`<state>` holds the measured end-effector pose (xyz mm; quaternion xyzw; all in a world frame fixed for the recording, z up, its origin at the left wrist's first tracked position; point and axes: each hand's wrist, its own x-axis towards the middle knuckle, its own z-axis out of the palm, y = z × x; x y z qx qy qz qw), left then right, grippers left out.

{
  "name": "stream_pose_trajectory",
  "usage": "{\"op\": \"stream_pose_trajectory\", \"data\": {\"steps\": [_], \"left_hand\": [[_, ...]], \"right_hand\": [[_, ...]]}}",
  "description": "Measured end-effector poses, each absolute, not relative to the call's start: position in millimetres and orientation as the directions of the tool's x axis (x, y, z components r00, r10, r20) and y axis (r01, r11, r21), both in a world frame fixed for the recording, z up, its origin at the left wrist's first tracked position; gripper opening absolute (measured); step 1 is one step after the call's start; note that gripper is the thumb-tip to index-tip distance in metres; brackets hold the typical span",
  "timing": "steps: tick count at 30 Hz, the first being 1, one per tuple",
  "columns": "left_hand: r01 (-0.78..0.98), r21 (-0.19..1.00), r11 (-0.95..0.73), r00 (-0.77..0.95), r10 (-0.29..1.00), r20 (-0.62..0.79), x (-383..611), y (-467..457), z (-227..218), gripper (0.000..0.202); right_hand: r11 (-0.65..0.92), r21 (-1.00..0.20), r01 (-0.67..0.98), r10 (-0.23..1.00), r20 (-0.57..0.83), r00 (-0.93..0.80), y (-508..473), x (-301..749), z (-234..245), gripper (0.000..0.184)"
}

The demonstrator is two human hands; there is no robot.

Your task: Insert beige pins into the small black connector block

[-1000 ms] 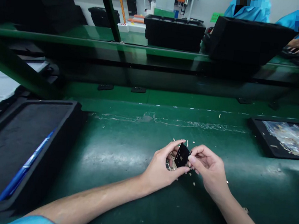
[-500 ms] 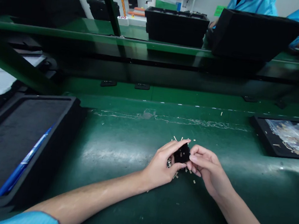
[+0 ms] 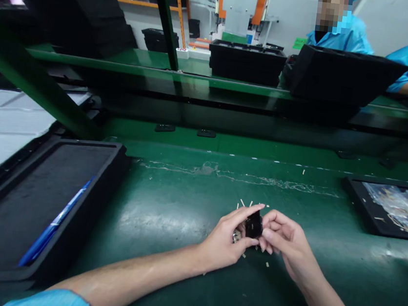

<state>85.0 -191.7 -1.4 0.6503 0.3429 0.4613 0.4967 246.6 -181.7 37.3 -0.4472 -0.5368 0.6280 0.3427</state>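
My left hand (image 3: 225, 239) and my right hand (image 3: 286, 241) meet over the green bench top (image 3: 168, 208), both pinched on a small black plastic part (image 3: 254, 224). The left thumb and forefinger grip its left edge, and the right fingers curl against its right side. Some small metal pieces (image 3: 236, 235) sit in my left palm, partly hidden. Tiny pale slivers (image 3: 245, 203) lie scattered on the bench around the hands.
A black tray (image 3: 89, 159) holding a blue pen (image 3: 54, 224) lies at the left. A black tray (image 3: 360, 200) with a clear bag of parts (image 3: 400, 207) sits at the right. Black bins (image 3: 246, 62) stand on the raised shelf; two people in blue work behind.
The view has tilted up a little and shifted. My hands have closed tighter together around the black part, which now shows less of its face.
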Motion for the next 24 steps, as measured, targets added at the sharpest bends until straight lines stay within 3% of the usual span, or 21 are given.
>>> {"op": "stream_pose_trajectory", "data": {"steps": [3,6,8,11,15,20,24], "left_hand": [[-0.035,0.970,-0.243,0.349,0.906,0.239,84,-192,0,0.062],[-0.067,0.974,-0.216,0.364,0.904,0.225,85,-194,1,0.059],[-0.129,0.982,-0.136,0.379,0.909,0.175,86,-192,1,0.058],[-0.315,0.946,0.078,0.428,0.901,0.068,88,-186,-1,0.061],[-0.483,0.823,0.300,0.478,0.877,-0.039,81,-170,0,0.053],[-0.254,0.898,0.360,0.390,0.887,-0.245,74,-132,9,0.026],[-0.161,0.936,0.312,0.257,0.929,-0.266,96,-71,25,0.024]], "right_hand": [[0.030,-0.967,0.252,0.952,-0.049,-0.301,-183,247,36,0.021],[0.250,-0.855,0.454,0.949,0.124,-0.288,-184,247,33,0.015],[0.310,-0.805,0.506,0.935,0.161,-0.316,-185,246,30,0.014],[0.296,-0.805,0.515,0.944,0.163,-0.288,-185,245,30,0.012],[0.244,-0.827,0.507,0.968,0.236,-0.081,-186,254,48,0.014],[0.202,-0.699,0.686,0.932,0.353,0.086,-186,295,66,0.017],[0.098,-0.611,0.785,0.965,0.251,0.075,-190,329,55,0.023]]}}
